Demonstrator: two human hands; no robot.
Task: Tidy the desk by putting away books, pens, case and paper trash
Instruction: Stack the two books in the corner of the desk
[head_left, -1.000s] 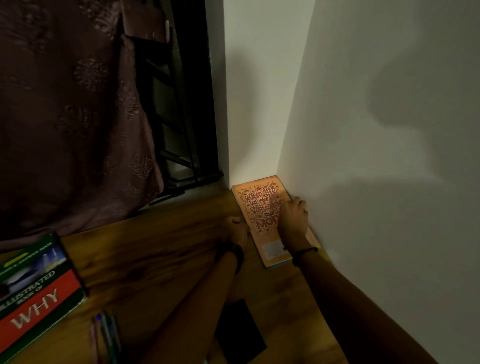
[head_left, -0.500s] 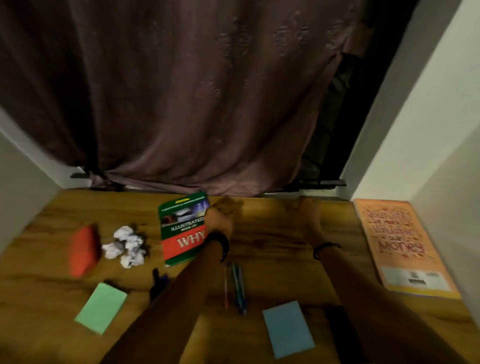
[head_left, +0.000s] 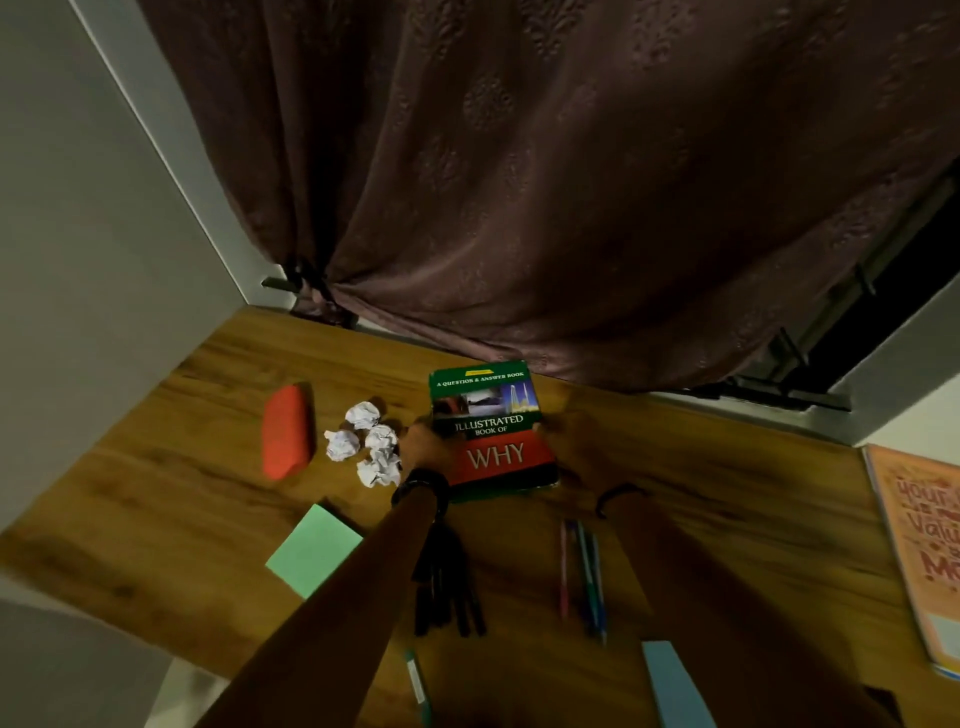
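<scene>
Left hand (head_left: 423, 449) now grips book (head_left: 488, 431) — wooden desk (head_left: 727, 493), curtain (head_left: 519, 182).

The green and red book (head_left: 488, 431) I hold has a smooth, glossy card cover. My brown wooden desk (head_left: 701, 499) is grained with a slight sheen. The crumpled white paper balls (head_left: 366, 441) look rough and matt. The brown patterned curtain (head_left: 571, 182) is embossed cloth. The red oblong case (head_left: 287, 439) looks matt.

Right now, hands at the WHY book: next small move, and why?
Likely lift the WHY book and carry it right, onto the orange book. The left hand and right hand sit at its two side edges, grip unclear in the blur; the orange book lies flat by the wall, a plausible stack spot.
</scene>
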